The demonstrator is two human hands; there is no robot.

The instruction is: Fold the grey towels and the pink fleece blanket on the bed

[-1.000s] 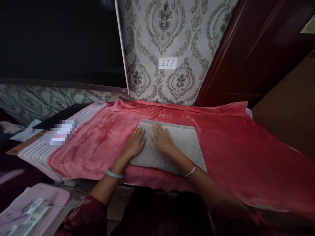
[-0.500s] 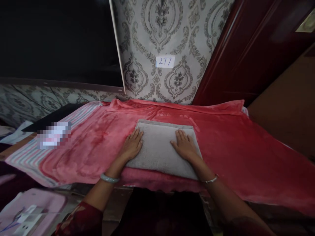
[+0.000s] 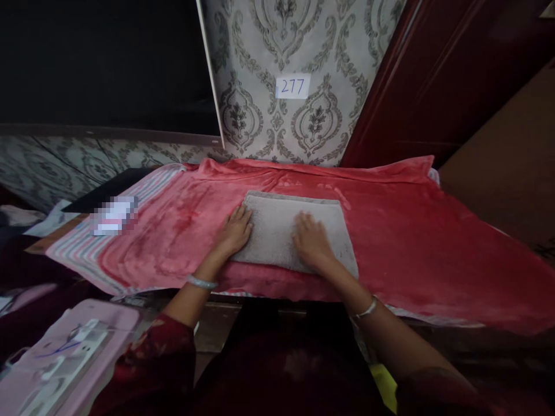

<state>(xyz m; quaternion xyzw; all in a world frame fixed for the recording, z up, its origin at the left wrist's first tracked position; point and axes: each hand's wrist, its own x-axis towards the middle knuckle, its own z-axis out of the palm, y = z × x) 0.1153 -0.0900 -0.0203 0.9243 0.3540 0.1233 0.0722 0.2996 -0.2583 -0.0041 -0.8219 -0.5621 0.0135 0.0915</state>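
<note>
A folded grey towel (image 3: 277, 222) lies flat on a pink-red plush blanket (image 3: 403, 242) that covers the table. My left hand (image 3: 235, 231) rests palm down on the towel's left edge, fingers stretched out. My right hand (image 3: 311, 242) lies flat on the towel's middle, fingers spread, pressing the cloth. Both wrists wear bangles. Neither hand holds anything.
A striped cloth (image 3: 87, 248) shows under the blanket at the left, with a small blurred packet (image 3: 115, 215) on it. A pink sewing machine (image 3: 65, 358) stands at the lower left. Patterned wallpaper with a "277" label (image 3: 293, 86) rises behind; a dark red door (image 3: 433, 75) is at the right.
My right hand has slid left from the towel's right side back to its middle. My left hand has stayed on the left edge. The view has tilted slightly.
</note>
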